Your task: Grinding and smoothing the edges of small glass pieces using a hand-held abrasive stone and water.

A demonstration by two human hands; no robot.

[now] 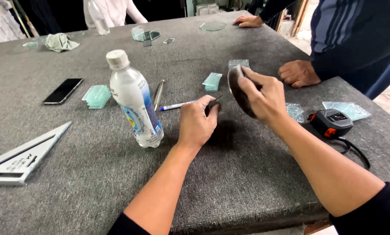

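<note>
Glass disc (pixel 238 93): dark, upright, just right of bottle (pixel 135 102); judged rigid, fragile, slippery; best held by the rim.
Right hand (pixel 262 95): clamped on disc edge.
Left hand (pixel 198 124): closed on small dark piece (pixel 213 105).

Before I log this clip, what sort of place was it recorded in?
Probably a glass-cutting workshop. A large work table covered in grey carpet bears small stacks of cut glass pieces, a metal layout square and a tape measure. The right hand holds a dark oval glass piece.
</note>
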